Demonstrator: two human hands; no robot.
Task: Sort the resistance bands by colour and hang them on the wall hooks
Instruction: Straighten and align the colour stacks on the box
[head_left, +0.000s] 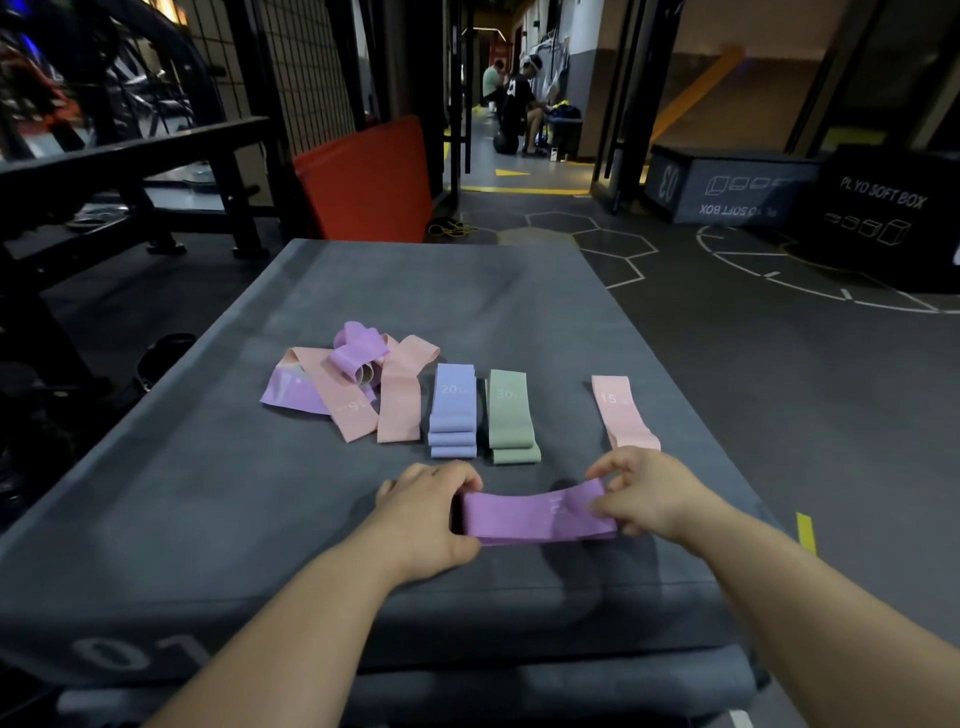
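— What is held at the near edge?
— A purple band (535, 512) is held stretched flat between both hands, over the near part of the grey box (415, 291). Whether the box is touched by it cannot be told. A pale number is printed towards its right end.

— How is it gripped?
— Its left end is clamped by the left hand (431, 512), with the fingers curled over the top and the thumb tucked at the near side. Its right end is pinched by the right hand (649, 493) between thumb and curled fingers.

— And where are the other bands laid?
— On the box, farther off. Blue bands (453, 410), marked 20, are stacked just beyond the left hand. Green bands (511, 415), marked 30, are stacked just right of the blue, close but apart. A pink band (621, 413), marked 15, is laid alone well to the right, its near end just beyond the right hand. A loose heap (358, 379) of pink and purple bands is left tangled to the left of the blue bands.

— What is seen beyond the box?
— A red mat (369, 182) is propped upright at the far left. Two dark soft boxes (727, 187) are set on the floor (727, 364) at the far right. Two people (519, 104) are seen far behind.
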